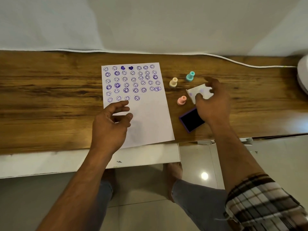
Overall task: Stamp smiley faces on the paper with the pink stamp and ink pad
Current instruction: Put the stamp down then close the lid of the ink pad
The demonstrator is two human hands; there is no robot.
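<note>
Wooden desk (pixel 50 97) | paper (pixel 150 117) mostly stamped | pink stamp (pixel 181 100) right of paper, untouched | right hand (pixel 213 104) fingers spread over white lid (pixel 200 92) | left hand (pixel 110 125) loosely apart | ink pad (pixel 191 120) open: grab stamp, ink evenly, press straight.

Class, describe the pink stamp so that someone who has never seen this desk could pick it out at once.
Start at the sheet of paper on the wooden desk and look just past its right edge. Three small stamps stand there, above the dark ink pad. The pink stamp is the nearest to the ink pad; the yellow stamp and teal stamp stand farther back.
</note>
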